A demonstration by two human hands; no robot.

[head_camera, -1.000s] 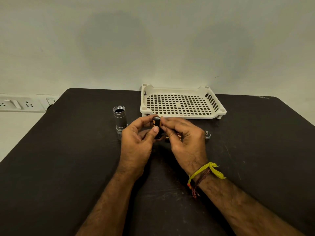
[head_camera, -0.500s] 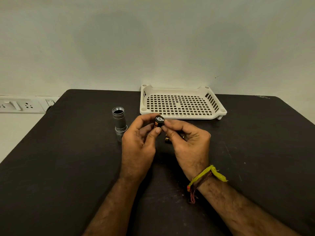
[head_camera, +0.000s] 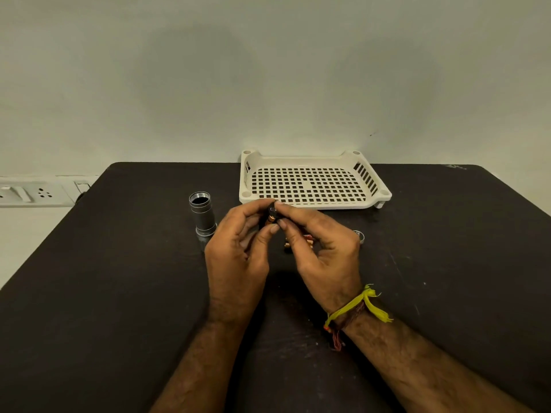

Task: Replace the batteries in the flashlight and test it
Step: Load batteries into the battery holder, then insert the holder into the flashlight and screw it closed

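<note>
On the dark table [head_camera: 119, 293], toward its rear edge and right of centre, a cream perforated plastic tray [head_camera: 313, 201]. Left of the tray, nearer the middle, a silver metal flashlight body [head_camera: 202, 214] upright with its open end up. Before the tray, both hands raised together: left hand [head_camera: 238, 257], right hand [head_camera: 325, 257], a small dark battery holder [head_camera: 272, 215] between their fingertips. Beneath the right hand, loose batteries [head_camera: 307, 241] on the table. Just right of that hand, a small silver cap [head_camera: 359, 236].

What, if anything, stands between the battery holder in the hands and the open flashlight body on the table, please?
Nothing visible: the battery holder is pinched by the left hand and right hand, and the flashlight body stands open-mouthed to its left.
</note>
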